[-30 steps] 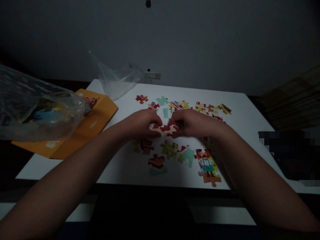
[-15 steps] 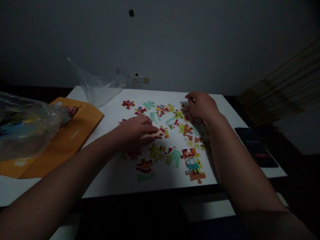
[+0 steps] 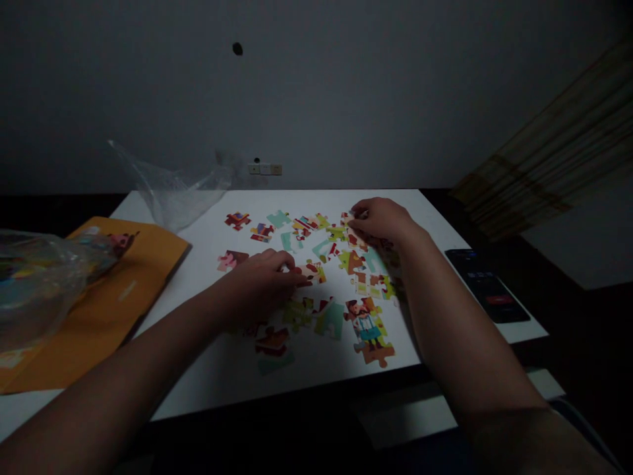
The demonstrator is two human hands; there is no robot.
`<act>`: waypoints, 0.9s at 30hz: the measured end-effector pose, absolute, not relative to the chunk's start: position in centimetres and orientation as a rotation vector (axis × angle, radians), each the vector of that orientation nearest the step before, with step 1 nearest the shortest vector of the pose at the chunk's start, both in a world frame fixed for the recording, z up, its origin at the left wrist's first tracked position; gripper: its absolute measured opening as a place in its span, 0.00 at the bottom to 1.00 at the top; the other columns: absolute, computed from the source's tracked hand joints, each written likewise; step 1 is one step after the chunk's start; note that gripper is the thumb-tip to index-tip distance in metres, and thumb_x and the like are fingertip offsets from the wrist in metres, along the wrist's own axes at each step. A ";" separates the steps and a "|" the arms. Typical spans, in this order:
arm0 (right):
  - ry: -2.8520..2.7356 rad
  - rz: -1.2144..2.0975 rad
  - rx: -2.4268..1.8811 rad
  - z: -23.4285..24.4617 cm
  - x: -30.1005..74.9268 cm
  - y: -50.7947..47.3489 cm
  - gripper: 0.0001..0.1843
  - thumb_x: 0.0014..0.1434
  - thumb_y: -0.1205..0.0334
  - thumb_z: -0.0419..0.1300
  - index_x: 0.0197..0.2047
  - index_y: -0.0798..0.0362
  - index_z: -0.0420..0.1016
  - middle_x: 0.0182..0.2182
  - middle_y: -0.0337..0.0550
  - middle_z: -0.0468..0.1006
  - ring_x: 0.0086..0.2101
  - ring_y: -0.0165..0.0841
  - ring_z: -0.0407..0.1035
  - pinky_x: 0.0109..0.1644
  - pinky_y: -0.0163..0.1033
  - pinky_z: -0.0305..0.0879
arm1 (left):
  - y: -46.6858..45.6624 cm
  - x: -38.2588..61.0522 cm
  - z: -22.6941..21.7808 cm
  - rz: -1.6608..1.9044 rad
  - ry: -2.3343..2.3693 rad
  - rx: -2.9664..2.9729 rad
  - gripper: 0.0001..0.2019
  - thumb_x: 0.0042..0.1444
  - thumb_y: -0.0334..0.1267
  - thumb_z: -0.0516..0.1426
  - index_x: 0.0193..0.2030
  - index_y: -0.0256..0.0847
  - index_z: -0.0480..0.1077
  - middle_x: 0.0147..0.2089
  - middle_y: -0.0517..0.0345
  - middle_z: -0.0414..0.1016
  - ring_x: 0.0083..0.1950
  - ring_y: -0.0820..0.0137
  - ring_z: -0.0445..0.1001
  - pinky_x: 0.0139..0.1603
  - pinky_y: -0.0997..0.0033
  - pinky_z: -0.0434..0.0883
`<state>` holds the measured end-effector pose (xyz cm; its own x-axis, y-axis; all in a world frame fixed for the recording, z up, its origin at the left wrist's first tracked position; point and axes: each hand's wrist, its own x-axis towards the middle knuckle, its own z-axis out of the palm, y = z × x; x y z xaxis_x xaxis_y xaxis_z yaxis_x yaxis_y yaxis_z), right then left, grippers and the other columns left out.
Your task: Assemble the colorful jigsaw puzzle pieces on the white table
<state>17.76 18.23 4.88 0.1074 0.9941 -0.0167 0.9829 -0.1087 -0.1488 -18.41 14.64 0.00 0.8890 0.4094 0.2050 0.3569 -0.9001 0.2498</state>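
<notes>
Jigsaw pieces in red, green, teal and brown lie over the middle of a white table (image 3: 198,369). My left hand (image 3: 262,280) rests low over them with fingers bent, the thumb and fingertips closed at the edge of a pale jigsaw piece (image 3: 313,271). Farther back, my right hand (image 3: 383,219) pinches a small red-and-white jigsaw piece (image 3: 345,217) at the far right of the spread. Several pieces are joined into a figure in a blue apron (image 3: 368,330) near the front edge. Both hands and forearms cover some pieces.
An orange envelope (image 3: 143,270) lies at the left, with a clear plastic bag of colourful contents (image 3: 39,284) on it. Another crumpled clear bag (image 3: 178,198) stands at the back left. A dark phone (image 3: 487,287) lies by the right edge. Behind is a wall with sockets (image 3: 265,169).
My right hand has come down and in toward the pieces, its fingers now closed on one. My left hand stays by the same piece. The whole view has shifted slightly.
</notes>
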 end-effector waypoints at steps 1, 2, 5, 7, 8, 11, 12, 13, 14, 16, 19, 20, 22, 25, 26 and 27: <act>-2.020 0.164 -2.255 4.8 17.8 18.3 0.25 0.64 0.47 0.71 0.61 0.46 0.90 0.55 0.54 0.90 0.52 0.53 0.83 0.53 0.53 0.75 | 14.7 -18.5 0.2 0.376 0.590 2.852 0.21 0.75 0.39 0.55 0.67 0.52 0.83 0.59 0.42 0.82 0.50 0.55 0.78 0.50 0.52 0.75; -2.007 0.156 -2.255 4.6 17.9 18.4 0.25 0.62 0.47 0.73 0.60 0.46 0.90 0.54 0.54 0.91 0.51 0.53 0.83 0.52 0.52 0.75 | 14.8 -18.6 0.5 0.375 0.609 2.850 0.20 0.75 0.39 0.55 0.67 0.50 0.83 0.59 0.42 0.83 0.51 0.55 0.78 0.51 0.52 0.76; -1.969 0.184 -2.224 4.0 18.1 18.8 0.24 0.60 0.52 0.76 0.58 0.48 0.90 0.52 0.53 0.91 0.47 0.50 0.83 0.50 0.50 0.75 | 15.4 -19.5 1.9 0.381 0.701 2.842 0.20 0.76 0.36 0.52 0.64 0.43 0.82 0.59 0.42 0.84 0.55 0.53 0.80 0.56 0.50 0.77; -1.962 0.272 -2.153 3.7 18.1 19.1 0.26 0.58 0.58 0.76 0.60 0.52 0.89 0.50 0.54 0.91 0.43 0.46 0.82 0.48 0.48 0.74 | 15.9 -20.2 2.9 0.361 0.747 2.848 0.20 0.74 0.34 0.52 0.64 0.40 0.82 0.59 0.41 0.84 0.58 0.52 0.81 0.60 0.49 0.78; -1.956 0.322 -2.108 3.7 18.1 19.2 0.27 0.57 0.61 0.76 0.60 0.54 0.88 0.48 0.54 0.90 0.41 0.44 0.81 0.46 0.47 0.74 | 16.1 -20.5 3.4 0.343 0.774 2.853 0.21 0.73 0.33 0.52 0.63 0.39 0.82 0.59 0.40 0.85 0.59 0.52 0.81 0.61 0.48 0.78; -1.890 0.471 -1.972 4.0 17.7 19.0 0.21 0.59 0.62 0.73 0.55 0.56 0.90 0.40 0.52 0.89 0.35 0.41 0.78 0.44 0.45 0.72 | 16.6 -21.0 4.0 0.285 0.863 2.836 0.21 0.71 0.32 0.53 0.62 0.40 0.83 0.57 0.42 0.86 0.59 0.52 0.83 0.63 0.48 0.78; -1.848 0.520 -1.917 4.2 17.5 18.9 0.17 0.61 0.61 0.72 0.52 0.56 0.91 0.38 0.51 0.89 0.35 0.40 0.78 0.44 0.45 0.71 | 16.6 -21.1 4.1 0.265 0.882 2.817 0.20 0.70 0.32 0.54 0.61 0.41 0.83 0.56 0.43 0.87 0.58 0.53 0.83 0.63 0.48 0.78; -1.799 0.573 -1.855 4.4 17.3 18.7 0.15 0.61 0.59 0.72 0.49 0.55 0.91 0.38 0.51 0.89 0.35 0.40 0.77 0.44 0.45 0.71 | 16.5 -21.0 4.0 0.244 0.890 2.794 0.19 0.70 0.32 0.55 0.60 0.42 0.84 0.55 0.44 0.87 0.58 0.53 0.84 0.63 0.48 0.78; -1.744 0.630 -1.784 4.6 17.0 18.6 0.13 0.61 0.57 0.72 0.46 0.54 0.91 0.38 0.50 0.89 0.35 0.39 0.77 0.45 0.45 0.72 | 16.5 -21.0 3.9 0.228 0.890 2.768 0.18 0.70 0.34 0.56 0.59 0.42 0.84 0.55 0.44 0.87 0.57 0.53 0.84 0.62 0.49 0.78; -1.635 0.745 -1.627 4.9 16.4 18.4 0.13 0.58 0.55 0.74 0.43 0.53 0.90 0.39 0.50 0.89 0.36 0.38 0.77 0.45 0.44 0.73 | 16.4 -20.9 3.7 0.207 0.864 2.724 0.16 0.72 0.38 0.58 0.59 0.42 0.84 0.55 0.44 0.87 0.57 0.53 0.84 0.61 0.49 0.78; -1.529 0.943 -1.464 5.1 15.2 18.0 0.13 0.55 0.54 0.76 0.41 0.51 0.88 0.36 0.47 0.87 0.33 0.35 0.75 0.40 0.41 0.73 | 16.3 -20.7 3.4 0.203 0.802 2.696 0.15 0.73 0.44 0.61 0.59 0.42 0.84 0.53 0.45 0.86 0.55 0.54 0.84 0.59 0.52 0.77; -1.513 1.012 -1.445 5.1 14.8 17.9 0.13 0.54 0.54 0.77 0.41 0.51 0.88 0.33 0.45 0.85 0.30 0.34 0.73 0.35 0.40 0.71 | 16.2 -20.7 3.4 0.202 0.790 2.693 0.15 0.72 0.45 0.62 0.58 0.43 0.84 0.53 0.45 0.86 0.54 0.54 0.83 0.58 0.52 0.77; -1.492 1.147 -1.450 5.2 14.0 17.5 0.16 0.54 0.56 0.77 0.46 0.49 0.87 0.30 0.42 0.82 0.23 0.31 0.68 0.25 0.37 0.63 | 16.2 -20.6 3.4 0.197 0.780 2.682 0.14 0.70 0.46 0.64 0.56 0.43 0.85 0.52 0.45 0.85 0.53 0.55 0.83 0.57 0.53 0.76; -1.466 1.306 -1.492 5.6 13.1 17.0 0.23 0.56 0.58 0.76 0.56 0.47 0.86 0.26 0.38 0.79 0.16 0.28 0.59 0.16 0.37 0.49 | 16.2 -20.5 3.5 0.191 0.786 2.651 0.12 0.69 0.44 0.65 0.54 0.43 0.85 0.52 0.46 0.85 0.53 0.56 0.83 0.57 0.55 0.76; -1.465 1.339 -1.503 5.7 12.8 16.8 0.24 0.56 0.58 0.75 0.57 0.46 0.85 0.25 0.37 0.78 0.15 0.27 0.58 0.15 0.37 0.47 | 16.2 -20.5 3.5 0.190 0.787 2.644 0.12 0.69 0.43 0.66 0.54 0.43 0.85 0.51 0.47 0.85 0.53 0.56 0.83 0.57 0.55 0.76; -1.472 1.361 -1.512 5.9 12.5 16.7 0.24 0.57 0.58 0.75 0.57 0.46 0.85 0.25 0.36 0.77 0.15 0.27 0.58 0.15 0.37 0.47 | 16.2 -20.5 3.5 0.189 0.786 2.641 0.12 0.69 0.43 0.66 0.53 0.43 0.85 0.51 0.47 0.85 0.52 0.57 0.83 0.57 0.56 0.76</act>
<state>12.55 16.66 5.88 -0.1521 0.9576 -0.2448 0.3185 -0.1870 -0.9293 -20.50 16.18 3.55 0.8348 0.5501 0.0205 0.4995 -0.7726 0.3920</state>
